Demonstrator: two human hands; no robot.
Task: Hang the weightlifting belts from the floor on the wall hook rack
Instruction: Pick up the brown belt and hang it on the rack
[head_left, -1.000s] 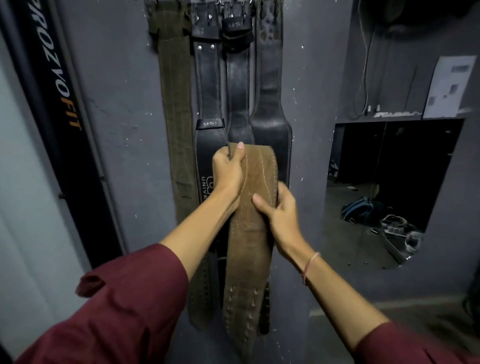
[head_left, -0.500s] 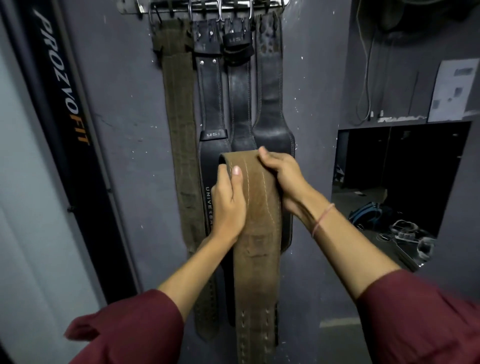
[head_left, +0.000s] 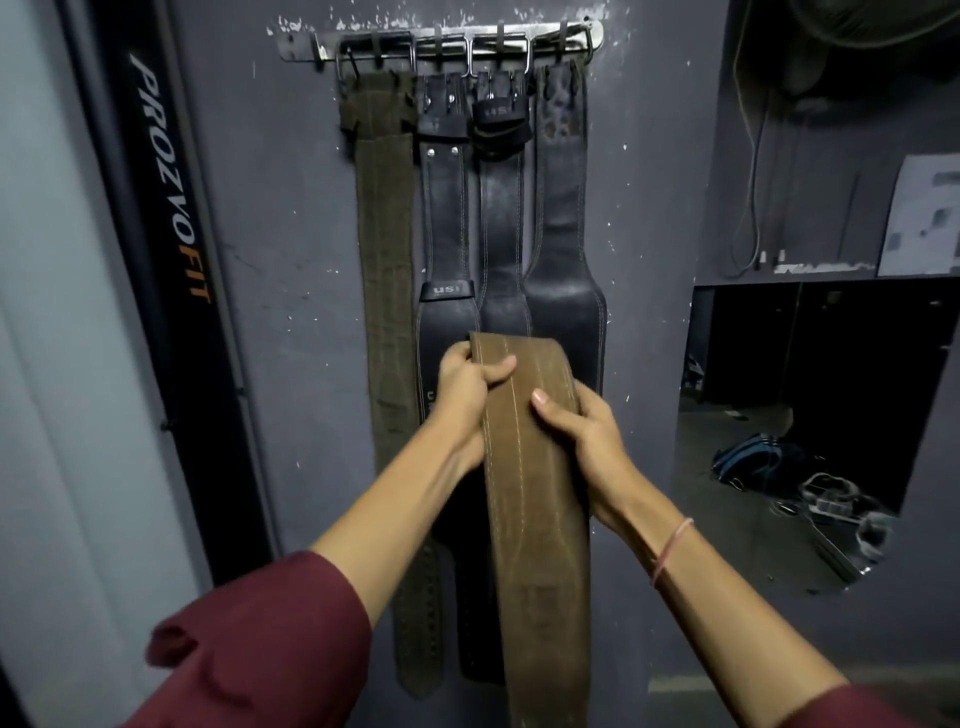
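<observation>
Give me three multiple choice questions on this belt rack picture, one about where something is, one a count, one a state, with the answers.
1. Where does the olive belt hang on the rack? A far left; B far right; C middle.
2. How many belts hang there? A two; B four; C six.
3. The tan belt is: A on a hook; B gripped in both hands; C on the floor.

Answers:
1 A, the black belts all hang to its right.
2 B, one olive plus three black.
3 B, the left hand and right hand grip it below the rack.
</observation>
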